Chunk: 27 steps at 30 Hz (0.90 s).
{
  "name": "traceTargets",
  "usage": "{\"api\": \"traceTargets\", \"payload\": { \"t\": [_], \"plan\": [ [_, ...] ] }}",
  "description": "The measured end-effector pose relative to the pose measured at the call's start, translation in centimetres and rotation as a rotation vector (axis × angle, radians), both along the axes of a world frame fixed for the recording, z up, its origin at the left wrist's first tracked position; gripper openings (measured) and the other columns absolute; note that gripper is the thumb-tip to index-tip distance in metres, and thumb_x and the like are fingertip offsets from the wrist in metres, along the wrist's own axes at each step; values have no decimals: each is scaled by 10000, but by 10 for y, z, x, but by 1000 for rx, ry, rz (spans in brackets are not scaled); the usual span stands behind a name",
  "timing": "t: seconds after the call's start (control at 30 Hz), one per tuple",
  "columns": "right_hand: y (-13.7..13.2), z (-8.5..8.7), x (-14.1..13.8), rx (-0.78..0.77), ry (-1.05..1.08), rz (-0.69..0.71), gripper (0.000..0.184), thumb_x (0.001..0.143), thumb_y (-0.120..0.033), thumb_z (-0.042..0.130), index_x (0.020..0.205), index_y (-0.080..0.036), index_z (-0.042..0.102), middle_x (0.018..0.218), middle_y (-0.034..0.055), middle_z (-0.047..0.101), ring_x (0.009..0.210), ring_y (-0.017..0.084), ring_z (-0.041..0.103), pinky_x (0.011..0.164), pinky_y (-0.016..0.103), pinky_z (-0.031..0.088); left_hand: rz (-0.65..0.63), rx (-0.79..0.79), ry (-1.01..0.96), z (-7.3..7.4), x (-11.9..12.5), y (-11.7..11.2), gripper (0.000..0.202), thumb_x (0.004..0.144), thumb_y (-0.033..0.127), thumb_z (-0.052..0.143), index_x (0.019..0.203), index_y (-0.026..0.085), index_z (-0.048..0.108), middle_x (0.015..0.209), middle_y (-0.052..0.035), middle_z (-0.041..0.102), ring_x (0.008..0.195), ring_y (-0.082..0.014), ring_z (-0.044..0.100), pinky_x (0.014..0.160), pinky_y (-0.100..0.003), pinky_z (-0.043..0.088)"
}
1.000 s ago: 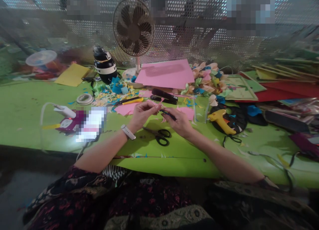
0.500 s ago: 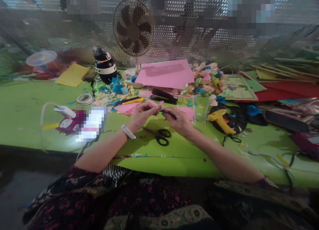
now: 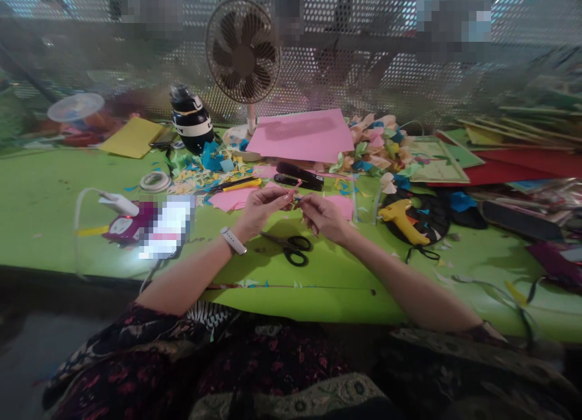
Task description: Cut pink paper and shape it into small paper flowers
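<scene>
My left hand (image 3: 264, 211), with a white-banded watch (image 3: 233, 241) on the wrist, is closed in a pinch on a small piece of pink paper (image 3: 297, 185). Close beside it, my right hand (image 3: 324, 217) is pinched round a thin dark object (image 3: 297, 198); only a short bit shows between the fingertips, so its kind is unclear. The fingertips of both hands nearly meet. Below them, black-handled scissors (image 3: 296, 250) lie on the green table (image 3: 336, 271). Just behind the hands are a black stapler (image 3: 300, 176) and cut pink paper (image 3: 234, 199).
Behind stand a fan (image 3: 244, 56), a dark bottle (image 3: 193, 120) and a pink sheet (image 3: 302, 135). Paper scraps (image 3: 195, 174) and folded paper pieces (image 3: 375, 141) are heaped there. A lit phone (image 3: 168, 226) lies left; a yellow glue gun (image 3: 407, 221) rests on a black dish at right.
My right hand has turned slightly and its fingers have shifted. The dark object, earlier visible along the thumb, now shows only at the fingertips. My left hand stays nearly in place.
</scene>
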State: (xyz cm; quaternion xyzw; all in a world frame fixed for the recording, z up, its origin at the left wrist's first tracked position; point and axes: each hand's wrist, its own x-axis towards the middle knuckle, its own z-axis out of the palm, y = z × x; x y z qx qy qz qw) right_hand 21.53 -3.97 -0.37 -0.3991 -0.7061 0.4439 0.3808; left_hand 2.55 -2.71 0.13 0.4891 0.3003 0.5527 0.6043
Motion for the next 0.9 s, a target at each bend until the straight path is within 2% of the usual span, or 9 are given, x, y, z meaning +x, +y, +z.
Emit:
{"api": "traceTargets", "payload": {
  "t": [0.17, 0.27, 0.4, 0.53, 0.67, 0.73, 0.9],
  "plan": [
    [1, 6, 3, -63, -11, 83, 479, 913, -682, 555, 912, -203, 558, 506, -104, 477, 331, 60, 423, 324, 172, 344, 24, -16, 27, 3, 0, -1, 356, 567, 473, 944, 777, 215, 817, 772, -30, 768, 630, -107, 646, 663, -277, 551],
    [1, 5, 5, -59, -19, 106, 475, 921, -664, 556, 943, -190, 588, 533, -81, 517, 375, 77, 482, 364, 192, 419, 25, 19, 32, 5, 0, -3, 344, 579, 484, 937, 725, 205, 798, 721, -19, 741, 617, -103, 622, 650, -274, 535],
    [-2, 0, 0, 87, -28, 8, 465, 891, -600, 646, 1066, -170, 643, 707, -14, 636, 495, 106, 604, 485, 251, 545, 71, 105, 39, 6, 1, -3, 347, 626, 471, 919, 611, 181, 729, 639, -3, 671, 605, -91, 579, 646, -263, 501],
    [-6, -1, -4, 247, -62, -90, 410, 955, -541, 578, 1184, -213, 668, 826, 19, 687, 495, 92, 576, 474, 248, 529, 95, 135, 69, 4, 0, -2, 339, 648, 471, 907, 641, 176, 739, 659, -11, 673, 619, -97, 583, 642, -264, 490],
    [-5, -1, -3, 277, -104, -52, 404, 1000, -499, 503, 1207, -201, 680, 919, 50, 712, 502, 89, 573, 479, 253, 523, 67, 112, 84, 3, 0, -2, 337, 640, 481, 908, 747, 186, 786, 696, -20, 706, 613, -100, 595, 633, -265, 497],
    [-5, -2, -2, 303, -139, -40, 389, 1004, -473, 507, 1201, -187, 682, 955, 71, 719, 541, 107, 600, 510, 273, 536, 72, 119, 82, 2, 0, -2, 326, 636, 476, 911, 703, 187, 774, 679, -15, 700, 606, -96, 585, 625, -259, 491],
    [-7, -5, -4, 466, -236, -145, 300, 975, -436, 595, 1111, -196, 714, 980, 100, 729, 798, 214, 684, 694, 360, 572, 100, 139, 83, 2, 0, -2, 357, 648, 469, 907, 598, 177, 709, 611, -6, 656, 588, -94, 561, 618, -260, 476]
  ]
}}
